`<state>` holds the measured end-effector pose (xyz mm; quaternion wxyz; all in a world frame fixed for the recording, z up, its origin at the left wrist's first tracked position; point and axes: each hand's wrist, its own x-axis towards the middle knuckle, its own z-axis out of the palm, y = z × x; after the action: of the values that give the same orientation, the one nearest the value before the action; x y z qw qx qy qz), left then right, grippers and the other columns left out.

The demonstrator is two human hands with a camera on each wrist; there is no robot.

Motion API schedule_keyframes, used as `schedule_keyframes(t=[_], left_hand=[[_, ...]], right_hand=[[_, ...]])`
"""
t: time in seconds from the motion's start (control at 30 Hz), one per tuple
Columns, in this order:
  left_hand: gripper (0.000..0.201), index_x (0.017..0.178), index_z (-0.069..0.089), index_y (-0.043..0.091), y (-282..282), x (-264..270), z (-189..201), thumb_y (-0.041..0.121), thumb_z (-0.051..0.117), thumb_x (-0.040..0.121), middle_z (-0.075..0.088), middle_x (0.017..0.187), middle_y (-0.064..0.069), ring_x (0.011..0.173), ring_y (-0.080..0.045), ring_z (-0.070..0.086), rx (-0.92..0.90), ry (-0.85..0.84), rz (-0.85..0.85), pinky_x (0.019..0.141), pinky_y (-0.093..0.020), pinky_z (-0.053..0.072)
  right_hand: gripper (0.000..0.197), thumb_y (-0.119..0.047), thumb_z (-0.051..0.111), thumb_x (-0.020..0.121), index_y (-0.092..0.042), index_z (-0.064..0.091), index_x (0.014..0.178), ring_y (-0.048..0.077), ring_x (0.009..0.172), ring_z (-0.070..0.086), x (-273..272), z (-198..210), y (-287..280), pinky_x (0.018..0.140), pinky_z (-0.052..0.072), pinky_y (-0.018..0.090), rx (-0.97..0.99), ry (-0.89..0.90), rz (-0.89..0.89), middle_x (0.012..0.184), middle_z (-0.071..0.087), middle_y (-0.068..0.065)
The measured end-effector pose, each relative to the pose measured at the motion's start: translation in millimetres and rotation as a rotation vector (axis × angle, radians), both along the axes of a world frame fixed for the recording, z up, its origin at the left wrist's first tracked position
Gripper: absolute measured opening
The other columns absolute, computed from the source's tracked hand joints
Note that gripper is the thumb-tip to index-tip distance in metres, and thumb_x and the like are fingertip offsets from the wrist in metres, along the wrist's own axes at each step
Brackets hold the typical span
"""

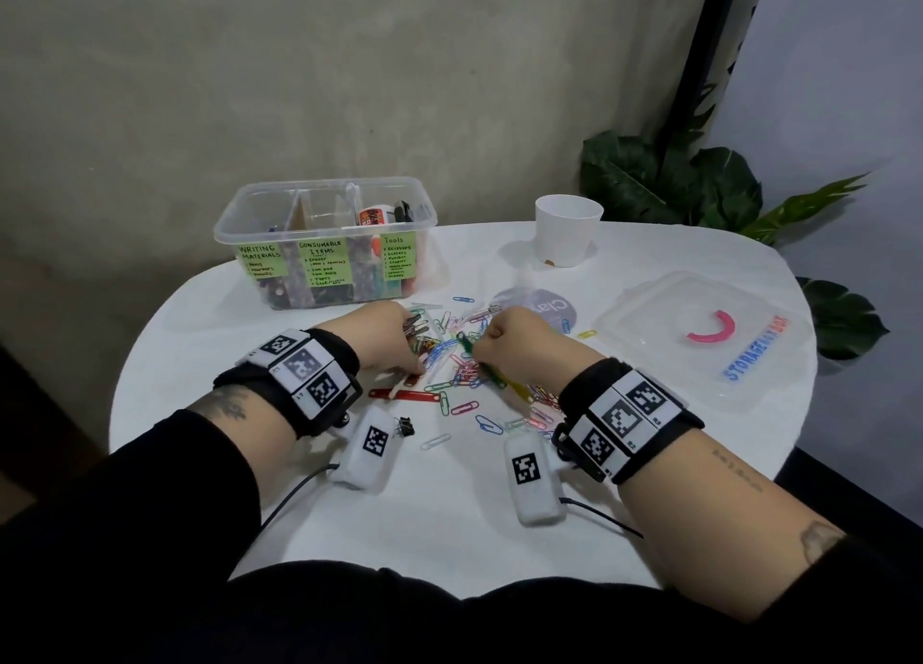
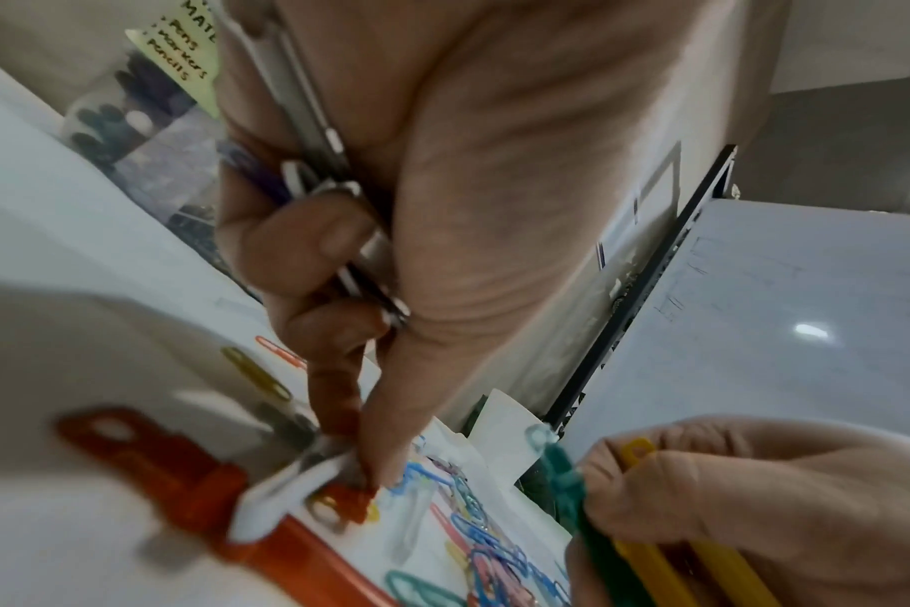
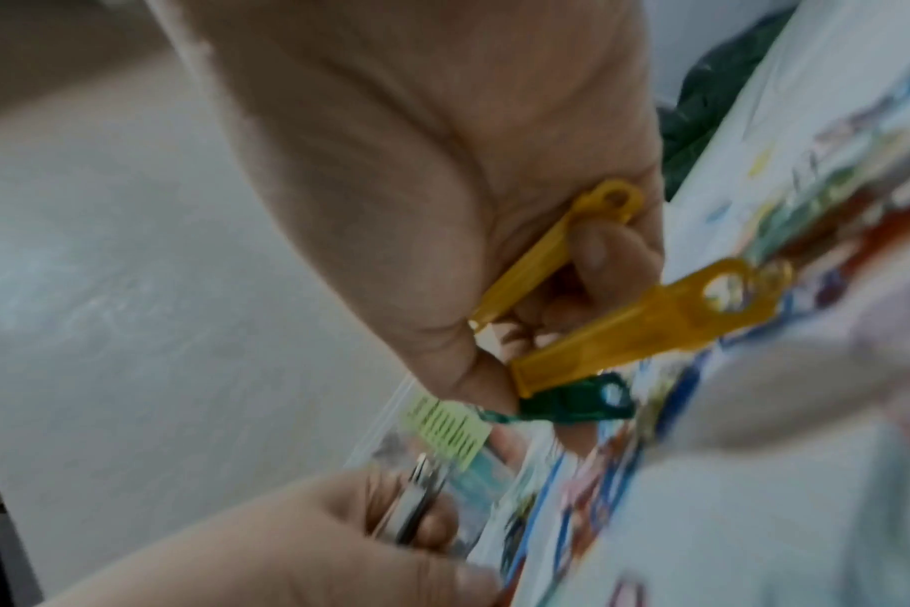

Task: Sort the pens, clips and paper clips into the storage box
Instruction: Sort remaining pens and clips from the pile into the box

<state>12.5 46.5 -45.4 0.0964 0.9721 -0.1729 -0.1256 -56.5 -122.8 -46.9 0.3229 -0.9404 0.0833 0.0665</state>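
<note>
Coloured paper clips [image 1: 462, 366] lie scattered mid-table between my hands. My left hand [image 1: 412, 363] keeps a bundle of silver metal clips [image 2: 318, 135] under its curled fingers. Its thumb and forefinger [image 2: 375, 460] pinch down at the end of a red plastic fastener strip [image 1: 399, 393] with a white piece [image 2: 281, 497] across it. My right hand [image 1: 502, 336] grips two yellow strips [image 3: 650, 328] and a green strip [image 3: 572, 402], which jut out toward me [image 1: 492, 373]. The clear storage box [image 1: 239, 224], with green labels on its front, stands at the back left.
The box lid [image 1: 699, 343] with a pink handle lies at the right. A white cup [image 1: 567, 229] stands at the back, a round printed disc [image 1: 537, 308] in front of it. A black binder clip [image 1: 404, 426] lies by my left wrist. Plant leaves [image 1: 664, 179] hang past the far edge.
</note>
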Motion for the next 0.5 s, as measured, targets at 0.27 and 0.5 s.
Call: schedule_keyframes(t=[0.27, 0.5], left_hand=[[0.019, 0.087, 0.051, 0.005, 2, 7, -2, 0.014, 0.039, 0.100, 0.052, 0.070, -0.007, 0.055, -0.018, 0.050, -0.367, 0.095, 0.236, 0.048, -0.026, 0.039], [0.016, 0.108, 0.055, 0.005, -2, 9, -6, 0.014, 0.044, 0.101, 0.055, 0.075, -0.008, 0.055, -0.021, 0.051, -0.430, 0.209, 0.221, 0.051, -0.030, 0.045]], right_hand=[[0.018, -0.010, 0.043, 0.102, -0.008, 0.056, 0.089, 0.015, 0.052, 0.038, 7, 7, -14, 0.043, 0.031, 0.023, 0.667, -0.041, -0.180, 0.065, 0.049, 0.004], [0.038, -0.042, 0.070, 0.088, -0.016, 0.047, 0.074, 0.013, 0.047, 0.030, 27, 10, -5, 0.039, 0.029, 0.021, 0.593, -0.057, -0.131, 0.058, 0.037, -0.001]])
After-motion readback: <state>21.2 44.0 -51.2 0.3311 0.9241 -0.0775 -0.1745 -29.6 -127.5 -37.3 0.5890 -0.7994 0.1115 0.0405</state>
